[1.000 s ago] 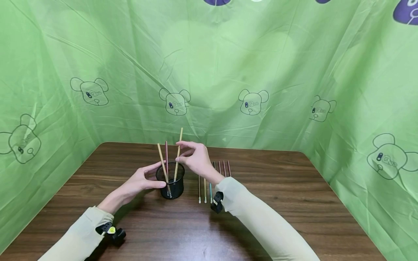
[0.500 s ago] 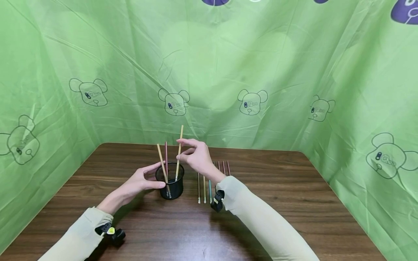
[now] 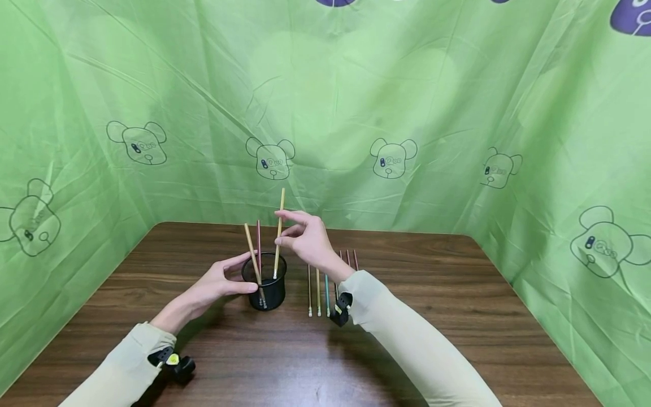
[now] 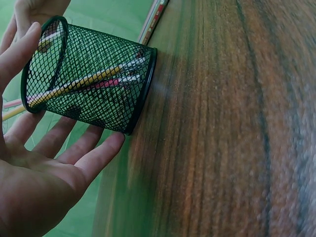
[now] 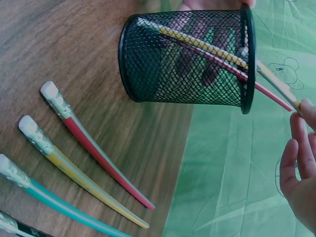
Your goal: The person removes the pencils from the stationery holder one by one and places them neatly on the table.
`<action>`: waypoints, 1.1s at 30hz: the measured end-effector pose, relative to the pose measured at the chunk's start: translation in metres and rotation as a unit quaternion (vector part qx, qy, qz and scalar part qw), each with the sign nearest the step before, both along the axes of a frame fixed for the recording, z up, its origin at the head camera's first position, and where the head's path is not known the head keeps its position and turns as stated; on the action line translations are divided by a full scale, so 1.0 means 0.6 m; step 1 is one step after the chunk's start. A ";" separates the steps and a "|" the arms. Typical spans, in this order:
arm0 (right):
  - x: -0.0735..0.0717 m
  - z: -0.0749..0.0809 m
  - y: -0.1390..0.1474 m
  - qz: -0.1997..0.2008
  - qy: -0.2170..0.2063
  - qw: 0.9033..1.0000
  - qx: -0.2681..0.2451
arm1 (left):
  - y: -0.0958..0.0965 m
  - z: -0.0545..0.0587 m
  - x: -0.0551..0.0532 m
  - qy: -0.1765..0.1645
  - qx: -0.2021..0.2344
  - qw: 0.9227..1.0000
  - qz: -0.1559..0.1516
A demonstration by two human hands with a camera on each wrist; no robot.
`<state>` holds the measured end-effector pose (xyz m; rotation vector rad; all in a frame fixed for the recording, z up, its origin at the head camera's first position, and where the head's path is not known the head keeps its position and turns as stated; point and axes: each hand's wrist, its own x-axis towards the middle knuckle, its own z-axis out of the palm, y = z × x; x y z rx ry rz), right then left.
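Observation:
A black mesh pencil cup [image 3: 270, 297] stands on the table. My left hand [image 3: 216, 284] holds it from the left, thumb at the near rim and fingers along the far side. My right hand [image 3: 309, 240] pinches a yellow pencil [image 3: 277, 260] between thumb and fingertips. That pencil is nearly upright, and its white eraser end is down inside the cup's mouth, well above the base. Another yellow pencil [image 3: 251, 247] and a dark red pencil [image 3: 259, 237] lean in the cup; their eraser ends near the bottom show through the mesh in both wrist views.
Right of the cup, several pencils lie side by side, eraser ends toward me: a red pencil [image 5: 103, 160], a yellow pencil [image 5: 94, 186], a teal pencil [image 5: 69, 207] and others partly behind my right forearm. Green cloth [image 3: 325, 102] surrounds the wooden table [image 3: 264, 362].
My right hand has risen a little with the yellow pencil, whose eraser end now sits higher in the cup. My left hand and the cup have stayed in place.

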<state>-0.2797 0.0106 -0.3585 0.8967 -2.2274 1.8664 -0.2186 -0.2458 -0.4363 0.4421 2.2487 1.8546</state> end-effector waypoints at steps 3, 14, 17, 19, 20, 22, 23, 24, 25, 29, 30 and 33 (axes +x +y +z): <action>0.000 0.004 0.002 -0.007 0.002 1.000 -0.003 | 0.000 0.000 0.000 0.000 -0.003 1.000 0.001; 0.006 0.020 0.008 -0.007 0.016 1.000 -0.018 | 0.001 0.000 0.001 -0.010 0.004 1.000 0.005; 0.007 0.023 0.010 -0.005 0.018 1.000 -0.015 | 0.001 -0.001 0.001 -0.009 0.001 1.000 0.007; 0.008 0.024 0.011 -0.004 0.015 1.000 -0.013 | 0.001 -0.001 0.002 -0.008 -0.001 1.000 0.009; 0.009 0.025 0.013 -0.004 0.013 1.000 -0.012 | 0.001 -0.001 0.002 -0.008 -0.001 1.000 0.009; 0.010 0.027 0.017 -0.005 0.009 1.000 -0.011 | 0.001 -0.002 0.002 -0.008 0.002 1.000 0.009; 0.011 0.027 0.019 -0.006 0.007 1.000 -0.011 | 0.001 -0.002 0.001 -0.009 0.007 1.000 0.007; 0.012 0.028 0.023 -0.007 0.005 1.000 -0.011 | 0.002 -0.002 0.001 -0.010 0.011 1.000 0.005; 0.012 0.029 0.026 -0.009 0.003 1.000 -0.010 | 0.002 -0.003 0.001 -0.011 0.015 1.000 0.004; 0.013 0.030 0.044 -0.014 -0.001 1.000 -0.006 | 0.002 -0.003 0.000 -0.009 0.023 1.000 -0.001; 0.013 0.029 0.049 -0.014 -0.003 1.000 -0.006 | 0.002 -0.002 0.001 -0.008 0.022 1.000 0.000; 0.011 0.025 0.066 -0.020 -0.008 1.000 -0.002 | 0.003 -0.001 0.001 -0.008 0.023 1.000 -0.001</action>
